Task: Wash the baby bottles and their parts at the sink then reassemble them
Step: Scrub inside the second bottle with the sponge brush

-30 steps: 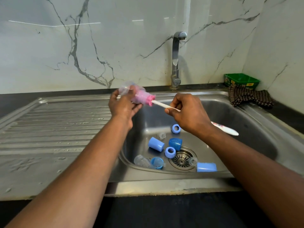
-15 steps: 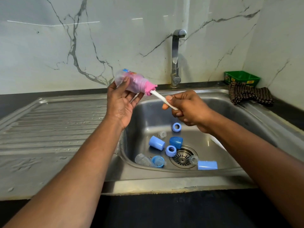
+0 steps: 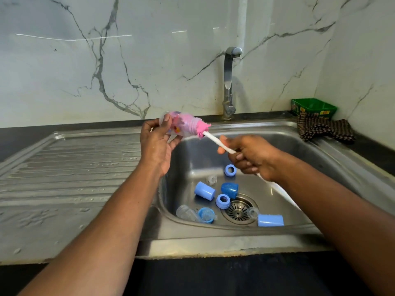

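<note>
Brush scrubbing inside bottle, over the sink.
Left hand grips bottle, dropped lower than before; right hand clutches brush (scrubbing ongoing, parts unwashed).

pink brush head, blue caps, green box, checked brown cloth

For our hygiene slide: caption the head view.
Left hand holds bottle; right hand works brush inside, over sink.

I am working with both forearms bare to the frame edge, wearing no sleeves that show. My left hand and right hand are bare too, short nails showing pale.
</note>
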Available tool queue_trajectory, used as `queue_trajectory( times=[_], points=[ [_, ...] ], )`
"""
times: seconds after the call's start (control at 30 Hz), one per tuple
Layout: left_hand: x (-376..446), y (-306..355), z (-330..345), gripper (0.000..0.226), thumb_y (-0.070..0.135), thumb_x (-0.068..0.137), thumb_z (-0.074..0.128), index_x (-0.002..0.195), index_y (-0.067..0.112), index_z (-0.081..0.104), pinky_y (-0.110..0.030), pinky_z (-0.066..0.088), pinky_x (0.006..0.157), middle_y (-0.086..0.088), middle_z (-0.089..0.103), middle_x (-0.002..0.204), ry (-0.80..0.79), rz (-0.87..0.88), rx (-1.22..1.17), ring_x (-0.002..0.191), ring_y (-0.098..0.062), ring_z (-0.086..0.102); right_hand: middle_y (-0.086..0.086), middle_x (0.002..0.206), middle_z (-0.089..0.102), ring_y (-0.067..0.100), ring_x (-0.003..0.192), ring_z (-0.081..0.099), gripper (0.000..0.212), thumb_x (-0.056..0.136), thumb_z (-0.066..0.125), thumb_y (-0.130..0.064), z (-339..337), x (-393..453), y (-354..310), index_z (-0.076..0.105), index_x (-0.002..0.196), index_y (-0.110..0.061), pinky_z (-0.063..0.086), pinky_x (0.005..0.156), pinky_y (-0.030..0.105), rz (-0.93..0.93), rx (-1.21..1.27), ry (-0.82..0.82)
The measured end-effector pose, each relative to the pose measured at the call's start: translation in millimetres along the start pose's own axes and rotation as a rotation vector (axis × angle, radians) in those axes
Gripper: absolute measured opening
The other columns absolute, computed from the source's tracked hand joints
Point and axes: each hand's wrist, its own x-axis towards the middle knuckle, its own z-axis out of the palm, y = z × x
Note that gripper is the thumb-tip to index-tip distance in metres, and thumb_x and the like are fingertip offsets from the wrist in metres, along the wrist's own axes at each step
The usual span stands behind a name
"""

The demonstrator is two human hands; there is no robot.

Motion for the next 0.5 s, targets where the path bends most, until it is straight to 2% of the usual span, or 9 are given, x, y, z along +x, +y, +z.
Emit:
queue_trajectory(
  times=[0.07, 0.13, 0.17, 0.23, 0.3, 0.4, 0.43, 0.5],
  points=[
    [-4, -2, 0, 0.018, 0.012, 0.093, 0.064, 0.085, 0.023, 0.052, -0.039, 0.050, 0.086, 0.006, 0.066, 0.093, 0.016, 0.027, 0.080, 0.090, -0.007, 0.062, -0.004, 0.050, 0.031, 0.005, 0.035, 0.020, 0.035, 0.102, 0.050, -0.036, 0, -1, 2, 0.066, 0.088, -0.009, 0.015, 0.031, 0.016, 0.018, 0.031, -0.027],
    [-5, 3, -1, 0.013, 0.021, 0.089, 0.067, 0.084, 0.024, 0.056, -0.035, 0.046, 0.082, 0.008, 0.061, 0.091, 0.113, 0.037, 0.236, 0.091, -0.010, 0.056, -0.002, 0.049, 0.035, 0.006, 0.034, 0.022, 0.036, 0.101, 0.055, -0.034, 0, -1, 3, 0.070, 0.089, -0.003, 0.017, 0.033, 0.016, -0.091, -0.099, 0.061],
    [-3, 9, 0, 0.014, 0.032, 0.086, 0.069, 0.084, 0.024, 0.058, -0.034, 0.045, 0.076, 0.005, 0.059, 0.091, 0.174, 0.038, 0.310, 0.087, -0.014, 0.054, -0.001, 0.047, 0.039, 0.005, 0.033, 0.025, 0.036, 0.099, 0.058, -0.032, 0, 0, 2, 0.071, 0.088, 0.000, 0.020, 0.033, 0.016, -0.174, -0.175, 0.118],
    [0, 22, 2, 0.045, 0.062, 0.075, 0.071, 0.084, 0.019, 0.061, -0.032, 0.042, 0.061, -0.001, 0.059, 0.083, 0.295, 0.019, 0.431, 0.067, -0.018, 0.051, -0.001, 0.047, 0.047, 0.004, 0.032, 0.032, 0.035, 0.095, 0.065, -0.033, 0, 4, 2, 0.072, 0.081, -0.001, 0.029, 0.038, 0.018, -0.325, -0.341, 0.218],
    [0, 30, 3, 0.068, 0.076, 0.066, 0.072, 0.088, 0.013, 0.061, -0.030, 0.042, 0.053, -0.006, 0.061, 0.075, 0.355, -0.009, 0.538, 0.052, -0.019, 0.048, -0.002, 0.050, 0.051, 0.006, 0.038, 0.037, 0.034, 0.092, 0.068, -0.041, 2, 8, 4, 0.073, 0.074, -0.012, 0.033, 0.047, 0.023, -0.430, -0.506, 0.286],
    [-2, 24, 1, 0.063, 0.060, 0.074, 0.077, 0.104, 0.007, 0.063, -0.028, 0.053, 0.052, -0.008, 0.071, 0.090, 0.270, -0.033, 0.501, 0.058, -0.022, 0.061, -0.004, 0.052, 0.051, 0.011, 0.044, 0.040, 0.034, 0.090, 0.068, -0.044, 3, 10, 2, 0.072, 0.072, -0.016, 0.033, 0.051, 0.025, -0.462, -0.543, 0.323],
    [-2, 20, -1, 0.055, 0.052, 0.080, 0.077, 0.107, 0.007, 0.062, -0.029, 0.057, 0.055, -0.007, 0.071, 0.092, 0.223, -0.053, 0.430, 0.064, -0.023, 0.067, -0.002, 0.052, 0.051, 0.011, 0.043, 0.039, 0.032, 0.092, 0.068, -0.041, 2, 10, 1, 0.072, 0.072, -0.015, 0.033, 0.049, 0.023, -0.449, -0.497, 0.315],
    [-3, 10, -4, 0.034, 0.039, 0.088, 0.071, 0.101, 0.011, 0.058, -0.036, 0.061, 0.062, -0.002, 0.070, 0.092, 0.115, -0.063, 0.327, 0.080, -0.023, 0.072, 0.001, 0.050, 0.047, 0.007, 0.037, 0.035, 0.031, 0.095, 0.066, -0.034, 1, 8, 3, 0.073, 0.078, -0.009, 0.028, 0.039, 0.019, -0.350, -0.298, 0.246]
  ],
)
